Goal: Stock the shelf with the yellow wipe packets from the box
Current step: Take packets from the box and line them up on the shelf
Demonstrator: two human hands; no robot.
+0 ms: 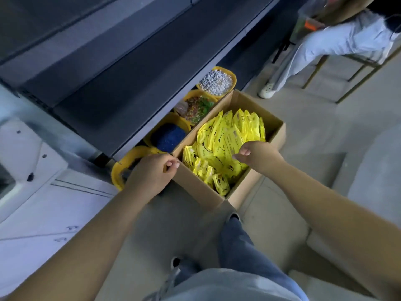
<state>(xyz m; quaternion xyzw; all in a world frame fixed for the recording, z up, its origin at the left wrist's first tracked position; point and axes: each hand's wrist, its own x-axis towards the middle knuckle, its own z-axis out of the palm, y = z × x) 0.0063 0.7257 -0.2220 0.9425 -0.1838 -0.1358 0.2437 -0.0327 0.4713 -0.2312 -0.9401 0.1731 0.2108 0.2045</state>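
Observation:
An open cardboard box (275, 131) stands on the floor, filled with several yellow wipe packets (225, 144). My right hand (258, 156) hovers over the packets near the box's right side, fingers loosely curled and holding nothing. My left hand (152, 172) hangs just left of the box's near-left corner, fingers loosely curled, with nothing in it. The dark shelf (130, 68) runs diagonally above and to the left of the box; its visible boards are bare.
Yellow tubs line the shelf's foot left of the box: white pellets (216, 81), mixed bits (197, 107), blue material (168, 135), and one partly behind my left hand (121, 168). Another person's legs (325, 44) stand at top right beside a metal frame (355, 68).

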